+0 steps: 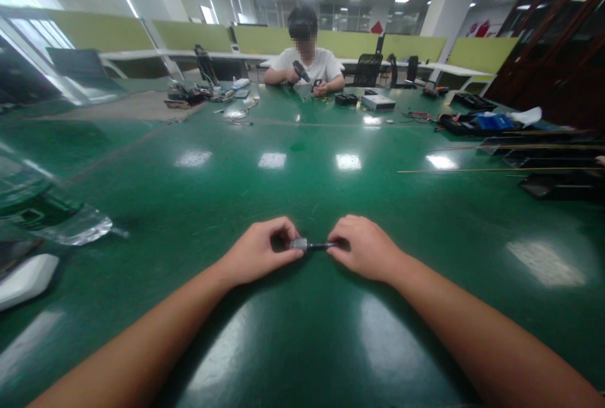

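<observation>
Between my hands, just over the green table, a small slim object with a grey cylindrical body and a thin dark shaft lies level. Thumb and fingers of my left hand pinch its grey end. At the opposite end, my right hand is closed on the dark shaft, fingertips covering its tip. The exact kind of object is too small to make out.
A clear plastic bottle lies at the left, near a white device. Across the table sits a person holding a power drill. Thin rods and dark trays are at the right.
</observation>
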The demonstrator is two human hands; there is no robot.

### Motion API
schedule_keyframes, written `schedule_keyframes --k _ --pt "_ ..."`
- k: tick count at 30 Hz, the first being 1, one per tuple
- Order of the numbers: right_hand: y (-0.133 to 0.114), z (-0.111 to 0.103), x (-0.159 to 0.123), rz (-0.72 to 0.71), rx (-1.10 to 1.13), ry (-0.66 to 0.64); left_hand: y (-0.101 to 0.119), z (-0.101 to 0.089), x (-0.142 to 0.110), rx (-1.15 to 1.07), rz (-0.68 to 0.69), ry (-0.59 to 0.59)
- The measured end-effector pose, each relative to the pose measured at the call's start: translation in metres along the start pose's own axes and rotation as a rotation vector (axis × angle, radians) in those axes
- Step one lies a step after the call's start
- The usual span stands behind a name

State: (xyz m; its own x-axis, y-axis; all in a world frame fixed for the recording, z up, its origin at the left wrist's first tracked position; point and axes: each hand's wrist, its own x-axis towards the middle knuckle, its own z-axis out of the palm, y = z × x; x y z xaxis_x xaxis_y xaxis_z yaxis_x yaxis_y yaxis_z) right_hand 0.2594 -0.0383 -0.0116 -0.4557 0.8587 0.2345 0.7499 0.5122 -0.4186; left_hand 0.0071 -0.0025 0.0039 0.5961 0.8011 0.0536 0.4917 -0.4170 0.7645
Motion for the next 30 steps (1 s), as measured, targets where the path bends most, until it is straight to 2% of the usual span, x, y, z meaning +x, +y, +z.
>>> schedule_keyframes --k 9,15,19,23,30 --pt "0.002 -0.003 -0.002 0.006 -0.017 -0.004 0.000 0.000 0.000 -0.012 -0.010 0.000" --pt "0.008 -0.022 -0.003 0.061 -0.122 -0.096 -0.002 0.000 0.000 0.003 -0.008 -0.001" --pt "0.013 -0.029 -0.005 0.094 -0.112 -0.101 -0.003 0.000 0.000 -0.004 -0.012 0.003" --pt "0.009 -0.021 -0.004 0.063 -0.067 -0.099 -0.002 0.001 0.000 -0.014 -0.008 0.005" --pt "-0.017 0.007 0.012 -0.047 -0.009 -0.045 -0.001 0.001 0.000 -0.020 0.008 0.000"
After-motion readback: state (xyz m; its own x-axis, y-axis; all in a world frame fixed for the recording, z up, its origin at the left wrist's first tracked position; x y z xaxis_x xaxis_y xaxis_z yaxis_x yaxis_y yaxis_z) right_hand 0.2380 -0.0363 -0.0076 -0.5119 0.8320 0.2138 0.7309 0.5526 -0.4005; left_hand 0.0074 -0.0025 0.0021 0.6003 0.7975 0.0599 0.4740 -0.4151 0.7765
